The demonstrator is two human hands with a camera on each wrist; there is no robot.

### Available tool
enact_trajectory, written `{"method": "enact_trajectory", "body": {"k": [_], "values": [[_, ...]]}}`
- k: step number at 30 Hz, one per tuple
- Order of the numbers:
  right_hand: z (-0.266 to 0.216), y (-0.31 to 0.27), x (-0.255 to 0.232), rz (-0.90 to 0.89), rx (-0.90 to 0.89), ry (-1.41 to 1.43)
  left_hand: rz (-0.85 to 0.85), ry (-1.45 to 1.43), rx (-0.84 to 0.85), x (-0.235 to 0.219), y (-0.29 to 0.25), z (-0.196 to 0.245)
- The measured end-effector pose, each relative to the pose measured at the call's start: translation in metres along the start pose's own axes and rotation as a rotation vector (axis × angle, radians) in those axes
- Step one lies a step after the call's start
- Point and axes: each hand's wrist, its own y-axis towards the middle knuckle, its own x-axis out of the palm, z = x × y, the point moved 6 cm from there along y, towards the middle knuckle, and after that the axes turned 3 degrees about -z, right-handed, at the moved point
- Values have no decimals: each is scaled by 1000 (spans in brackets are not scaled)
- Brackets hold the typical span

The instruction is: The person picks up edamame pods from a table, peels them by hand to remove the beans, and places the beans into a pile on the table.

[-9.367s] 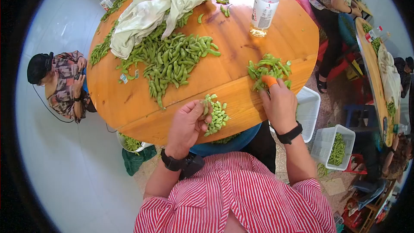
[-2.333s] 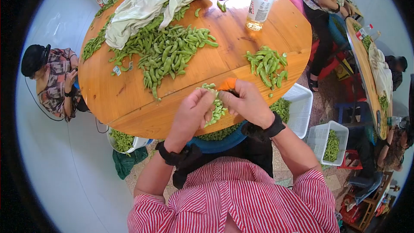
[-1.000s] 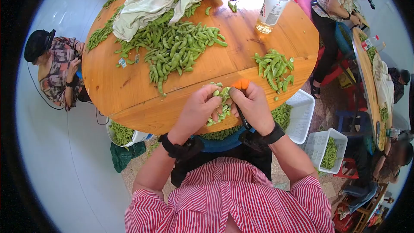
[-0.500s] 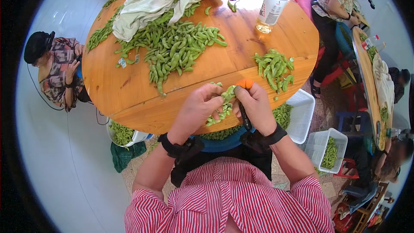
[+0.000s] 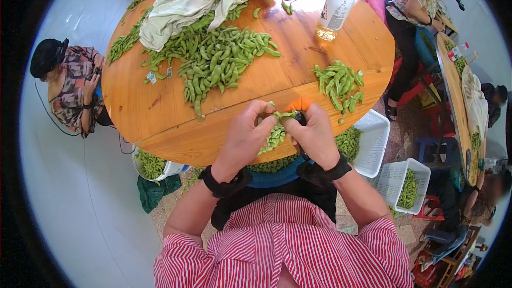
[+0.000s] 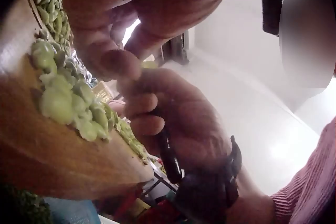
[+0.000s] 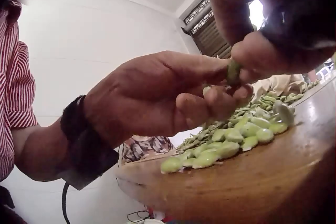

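At the table's near edge both hands meet over a small heap of shelled beans (image 5: 273,140). The left hand (image 5: 246,134) pinches one end of a green pod (image 5: 286,114); the right hand (image 5: 314,134) pinches the other. In the right wrist view the pod (image 7: 233,71) lies between the left hand (image 7: 152,95) and the right fingertips. An orange cover wraps a right finger, and a dark-handled tool (image 6: 169,155) rests in the right palm. Whole pods form a large pile (image 5: 218,64) beyond the left hand and a smaller pile (image 5: 340,85) beyond the right.
A bottle (image 5: 338,5) and a pale cloth (image 5: 184,10) are on the round table (image 5: 160,106). Below its edge are a blue basin (image 5: 272,178), a white bucket (image 5: 173,169) and white crates (image 5: 373,144). People sit at the left and at the far right.
Since 9.4 seconds ago the right hand has moved from the smaller pod pile to the left hand. Over the last second the pod between the fingers has shifted and turned slightly.
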Motion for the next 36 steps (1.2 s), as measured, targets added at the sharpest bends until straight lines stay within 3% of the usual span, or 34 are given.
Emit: {"method": "enact_trajectory", "body": {"k": [4, 8, 10, 11, 13, 14, 17, 20, 23, 25, 28, 30, 32, 34, 36], "values": [[1, -2, 2, -35, 122, 184, -70, -118, -45, -1, 2, -7], [5, 3, -4, -27, 113, 106, -70, -96, -40, -7, 7, -16], [3, 13, -24, 139, -209, -261, 67, 278, 143, -18, 10, -13], [0, 15, -33, 142, -216, -261, 67, 281, 150, -19, 11, -10], [-25, 13, -50, 228, -195, -607, 139, 624, 449, -15, 2, 16], [-23, 15, -60, 229, -202, -607, 143, 626, 454, -13, 0, 17], [-25, 18, -83, 287, -291, -971, 106, 725, 541, -4, -8, 21], [-17, 16, -98, 237, -270, -1079, 1, 671, 567, -1, -8, 27], [-30, 6, -101, 251, -252, -1071, -68, 569, 462, -7, 1, 38], [-37, 1, -101, 297, -241, -1043, -39, 731, 450, -16, 21, 51], [-47, -8, -92, 358, -369, -948, -19, 854, 471, -28, 64, 56], [-38, -8, -78, 188, -331, -796, 4, 902, 527, -30, 92, 55], [-36, -12, -65, 128, -422, -792, 30, 947, 580, -29, 115, 53], [-30, -12, -49, -1, -348, -745, 31, 1128, 461, -29, 135, 43], [-34, -16, -42, -2, -393, -735, 47, 1172, 466, -27, 138, 39]]}}
